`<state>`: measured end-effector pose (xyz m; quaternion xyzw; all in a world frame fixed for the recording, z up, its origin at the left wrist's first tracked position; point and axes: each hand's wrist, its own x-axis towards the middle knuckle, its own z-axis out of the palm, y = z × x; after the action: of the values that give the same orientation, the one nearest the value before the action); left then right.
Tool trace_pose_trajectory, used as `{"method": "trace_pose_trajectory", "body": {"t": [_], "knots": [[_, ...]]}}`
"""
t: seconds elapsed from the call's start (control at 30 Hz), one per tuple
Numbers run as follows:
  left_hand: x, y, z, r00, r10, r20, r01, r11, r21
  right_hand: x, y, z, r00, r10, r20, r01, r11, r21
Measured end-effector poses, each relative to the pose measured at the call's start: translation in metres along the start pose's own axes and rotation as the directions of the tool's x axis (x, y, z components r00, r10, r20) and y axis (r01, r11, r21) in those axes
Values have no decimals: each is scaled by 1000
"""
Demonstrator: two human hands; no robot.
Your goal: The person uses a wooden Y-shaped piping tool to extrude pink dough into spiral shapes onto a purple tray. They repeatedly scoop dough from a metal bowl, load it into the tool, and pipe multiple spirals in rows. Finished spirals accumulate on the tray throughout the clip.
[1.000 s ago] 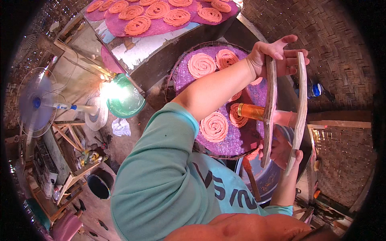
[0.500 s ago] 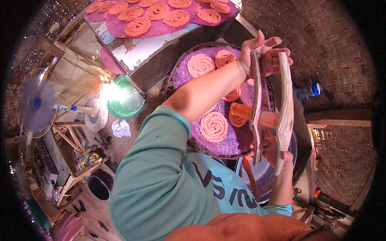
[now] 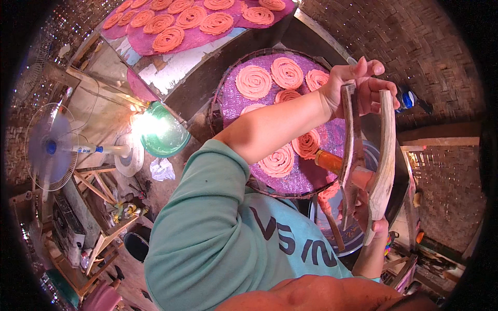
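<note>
Two long wooden handles, one dark (image 3: 351, 150) and one pale (image 3: 384, 160), belong to a press with an orange tube (image 3: 329, 161) running crosswise through them. My left hand (image 3: 358, 85) reaches across and holds their far ends, its fingers loosely curled. At the near ends my right hand (image 3: 379, 228) is closed round the handles, partly hidden behind them. The tube's end lies over the near right edge of a round woven tray (image 3: 213, 103) lined with purple sheeting. Several pink-orange dough spirals (image 3: 254, 82) rest on the tray; my left forearm covers some.
Below the press sits a basin (image 3: 358, 248) with orange dough and a flat stick (image 3: 331, 225). More spirals (image 3: 168, 39) cover a purple-lined table at the back left. A green bowl (image 3: 166, 132), a standing fan (image 3: 51, 146) and a black bucket (image 3: 136, 243) are at the left.
Both hands have carried the press to the right and toward me. Its tube has moved off a spiral near the tray's middle, which now shows more fully. The whole view has shifted slightly.
</note>
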<state>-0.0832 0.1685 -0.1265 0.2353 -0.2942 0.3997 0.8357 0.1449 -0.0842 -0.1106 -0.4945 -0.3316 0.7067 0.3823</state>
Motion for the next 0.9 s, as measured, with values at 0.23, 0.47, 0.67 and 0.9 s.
{"method": "trace_pose_trajectory", "body": {"t": [0.23,0.47,0.67,0.9], "knots": [[30,2,-3,961,-56,271,66,997,-26,2,-20,30,996,-80,-44,66,962,-264],[48,26,2,931,-126,342,151,987,-48,19,-26,49,983,-181,-37,153,911,-382],[-11,18,-43,740,-195,-644,661,389,642,48,-14,39,974,-225,4,211,909,-360],[-55,30,-33,404,-162,-900,765,-479,430,72,-9,36,974,-214,73,225,900,-372]]}}
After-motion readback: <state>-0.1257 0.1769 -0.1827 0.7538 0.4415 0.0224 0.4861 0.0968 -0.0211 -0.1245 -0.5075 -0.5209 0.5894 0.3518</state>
